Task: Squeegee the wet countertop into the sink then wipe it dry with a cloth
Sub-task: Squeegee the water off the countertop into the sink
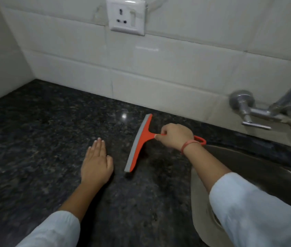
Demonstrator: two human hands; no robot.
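Observation:
An orange squeegee with a grey rubber blade lies across the dark speckled granite countertop. Its blade runs from near the back wall toward me. My right hand grips the squeegee's handle, whose orange loop end sticks out behind my wrist. My left hand rests flat on the countertop with straight fingers, a little to the left of the blade. The steel sink sits at the right, partly hidden by my right sleeve. No cloth is in view.
A metal tap juts from the white tiled wall above the sink. A white wall socket sits high on the tiles. A side wall closes the counter at the far left.

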